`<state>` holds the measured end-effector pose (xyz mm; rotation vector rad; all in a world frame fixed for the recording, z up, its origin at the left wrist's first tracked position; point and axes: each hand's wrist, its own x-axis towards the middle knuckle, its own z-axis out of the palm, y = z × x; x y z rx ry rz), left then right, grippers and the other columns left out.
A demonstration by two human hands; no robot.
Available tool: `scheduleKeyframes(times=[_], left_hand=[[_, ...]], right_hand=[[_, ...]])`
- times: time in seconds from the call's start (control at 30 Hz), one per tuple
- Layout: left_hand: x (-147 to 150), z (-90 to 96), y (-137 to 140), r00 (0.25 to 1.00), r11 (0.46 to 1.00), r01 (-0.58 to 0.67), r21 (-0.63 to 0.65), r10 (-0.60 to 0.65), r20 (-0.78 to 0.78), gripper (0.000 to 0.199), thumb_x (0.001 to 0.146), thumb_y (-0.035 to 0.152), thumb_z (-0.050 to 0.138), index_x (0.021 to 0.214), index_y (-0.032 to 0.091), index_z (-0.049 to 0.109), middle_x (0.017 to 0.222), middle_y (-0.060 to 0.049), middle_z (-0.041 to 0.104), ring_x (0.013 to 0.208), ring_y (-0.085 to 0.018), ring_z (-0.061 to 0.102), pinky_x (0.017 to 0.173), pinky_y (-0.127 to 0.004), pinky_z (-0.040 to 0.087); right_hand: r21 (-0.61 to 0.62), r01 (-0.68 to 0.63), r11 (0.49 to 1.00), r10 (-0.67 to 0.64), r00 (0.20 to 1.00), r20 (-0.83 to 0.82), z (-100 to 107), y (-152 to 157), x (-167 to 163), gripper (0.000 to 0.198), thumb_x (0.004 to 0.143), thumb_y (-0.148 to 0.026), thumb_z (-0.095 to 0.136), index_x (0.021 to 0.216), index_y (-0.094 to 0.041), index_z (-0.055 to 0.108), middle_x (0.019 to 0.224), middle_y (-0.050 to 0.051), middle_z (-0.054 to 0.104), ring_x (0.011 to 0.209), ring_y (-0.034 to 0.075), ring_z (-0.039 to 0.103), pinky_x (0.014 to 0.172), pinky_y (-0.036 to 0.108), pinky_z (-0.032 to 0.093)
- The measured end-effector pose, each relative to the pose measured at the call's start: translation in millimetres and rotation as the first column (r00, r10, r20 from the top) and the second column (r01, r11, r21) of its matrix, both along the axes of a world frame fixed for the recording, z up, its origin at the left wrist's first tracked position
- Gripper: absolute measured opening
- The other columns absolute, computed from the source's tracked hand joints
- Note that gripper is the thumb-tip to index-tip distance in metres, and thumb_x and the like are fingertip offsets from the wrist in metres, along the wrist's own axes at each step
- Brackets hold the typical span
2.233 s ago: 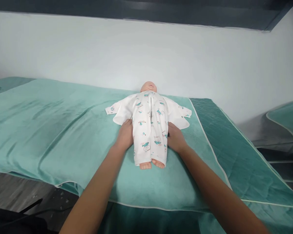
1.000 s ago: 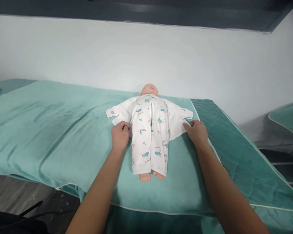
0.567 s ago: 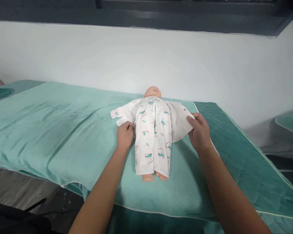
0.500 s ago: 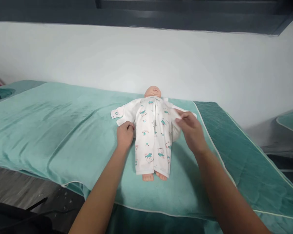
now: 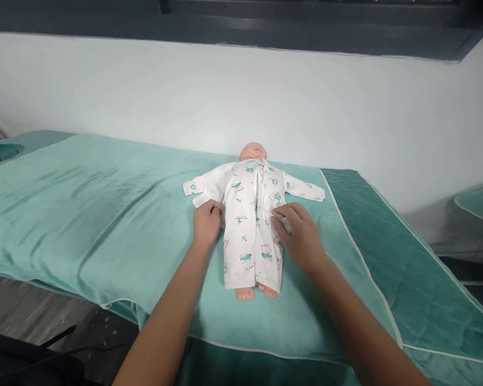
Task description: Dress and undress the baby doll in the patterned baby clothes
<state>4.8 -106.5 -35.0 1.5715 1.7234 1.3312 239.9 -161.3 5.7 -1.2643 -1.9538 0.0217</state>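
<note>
A baby doll (image 5: 253, 151) lies on its back with its bare feet toward me. It wears white printed trousers (image 5: 245, 236) and a white baby shirt (image 5: 306, 188) with the same print, sleeves spread to both sides. On the left, the shirt's front panel is folded outward, plain inner side up. My left hand (image 5: 207, 221) is closed at that panel's lower edge, beside the doll's waist. My right hand (image 5: 300, 233) pinches the lower corner of the right front panel, which lies over the doll's right-hand side in view. The fingertips partly cover that corner.
The doll rests on a light green sheet (image 5: 104, 214) over a bed. A darker green quilted cover (image 5: 386, 241) extends on the right. A white wall (image 5: 185, 91) stands directly behind, below a dark ledge (image 5: 265, 27). Something black (image 5: 28, 359) shows at the lower left.
My right hand has moved inward and toward me, bringing the right panel of the shirt over the doll's front. The right sleeve now shows in full. My left hand has stayed in place.
</note>
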Motion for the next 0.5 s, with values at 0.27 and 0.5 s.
scheduleKeyframes(times=[0.27, 0.5], left_hand=[[0, 0.8, -1, 1.0, 1.0, -0.007, -0.007, 0.007, 0.026, 0.022, 0.074, 0.015, 0.041, 0.067, 0.02, 0.061, 0.061, 0.002, 0.061, 0.059, -0.015, 0.054, 0.058, -0.026, 0.038], [-4, -3.9, 0, 0.994, 0.994, -0.093, 0.063, 0.097, -0.055, 0.023, 0.079, 0.014, 0.042, 0.08, 0.02, 0.064, 0.084, -0.003, 0.068, 0.083, -0.019, 0.062, 0.076, -0.03, 0.047]], right_hand=[[0.007, -0.162, 0.987, 0.162, 0.986, -0.046, 7, 3, -9, 0.01, 0.096, -0.022, 0.048, 0.09, -0.023, 0.055, 0.09, 0.004, 0.059, 0.08, 0.017, 0.056, 0.072, 0.032, 0.046], [-0.065, -0.143, 0.988, 0.127, 0.97, -0.206, 13, 7, -9, 0.018, 0.095, -0.028, 0.051, 0.079, -0.022, 0.056, 0.077, 0.0, 0.057, 0.07, 0.015, 0.053, 0.067, 0.03, 0.043]])
